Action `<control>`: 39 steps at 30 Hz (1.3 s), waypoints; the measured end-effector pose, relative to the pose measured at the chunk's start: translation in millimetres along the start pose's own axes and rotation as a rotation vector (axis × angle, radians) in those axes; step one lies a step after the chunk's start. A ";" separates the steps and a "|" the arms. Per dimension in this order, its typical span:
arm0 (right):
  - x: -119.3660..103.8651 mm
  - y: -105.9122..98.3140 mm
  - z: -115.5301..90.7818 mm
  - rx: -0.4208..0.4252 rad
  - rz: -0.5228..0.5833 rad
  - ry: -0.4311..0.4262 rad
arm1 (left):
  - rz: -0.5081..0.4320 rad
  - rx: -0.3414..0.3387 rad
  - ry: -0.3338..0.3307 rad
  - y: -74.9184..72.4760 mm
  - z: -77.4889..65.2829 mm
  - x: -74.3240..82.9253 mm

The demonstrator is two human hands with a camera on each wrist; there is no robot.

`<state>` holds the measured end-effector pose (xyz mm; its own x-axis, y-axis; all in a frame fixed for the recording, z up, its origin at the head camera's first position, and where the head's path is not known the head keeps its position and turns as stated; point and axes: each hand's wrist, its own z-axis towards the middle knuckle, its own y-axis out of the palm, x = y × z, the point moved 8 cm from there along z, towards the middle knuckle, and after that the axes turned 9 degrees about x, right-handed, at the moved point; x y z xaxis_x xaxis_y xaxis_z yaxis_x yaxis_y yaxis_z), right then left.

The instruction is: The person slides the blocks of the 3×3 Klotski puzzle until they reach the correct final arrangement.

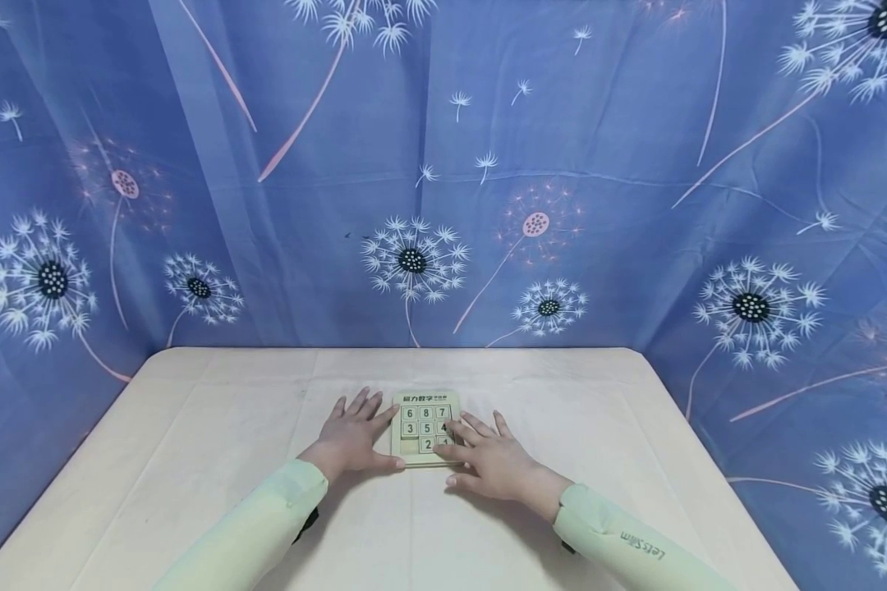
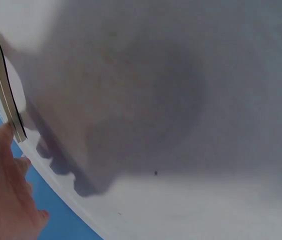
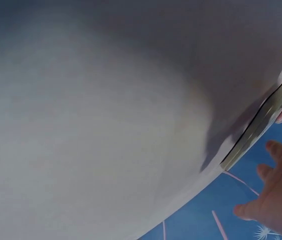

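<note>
A pale green sliding number puzzle (image 1: 423,460) lies flat on the table, its numbered tiles in rows and a gap at the lower left. My left hand (image 1: 353,437) is spread beside it, index fingertip and thumb touching the left edge. From the right, my right hand (image 1: 498,466) reaches over the puzzle with fingers extended; fingertips rest at the tiles marked 4 and 1, partly covering them. Both wrist views catch the puzzle's thin side, the left one at its left border (image 2: 3,85), the right one at its far corner (image 3: 241,152).
The table (image 1: 214,410) has a pale cover with faint creases. Blue curtains (image 1: 480,271) with dandelion prints hang behind it and along both sides. Light green sleeves (image 1: 247,525) cover both forearms.
</note>
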<state>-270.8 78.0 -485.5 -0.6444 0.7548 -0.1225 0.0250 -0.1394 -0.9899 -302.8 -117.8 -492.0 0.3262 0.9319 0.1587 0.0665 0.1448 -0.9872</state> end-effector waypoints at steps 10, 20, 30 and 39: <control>1.6 0.2 -1.8 0.018 0.011 0.000 | 0.061 0.014 0.023 1.3 1.9 1.3; 1.0 -1.2 -2.3 0.021 0.046 0.003 | 0.082 0.014 0.030 -0.6 2.6 2.4; 3.1 -1.6 1.8 0.030 0.026 0.008 | 0.097 0.021 0.046 0.6 0.5 4.0; -3.4 -4.8 10.5 0.047 0.054 0.006 | 0.061 0.024 0.043 2.4 0.9 2.5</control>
<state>-276.8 69.3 -479.7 -0.6387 0.7491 -0.1758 0.0231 -0.2097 -0.9775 -302.7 -114.9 -494.0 0.3693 0.9241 0.0985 0.0233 0.0968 -0.9950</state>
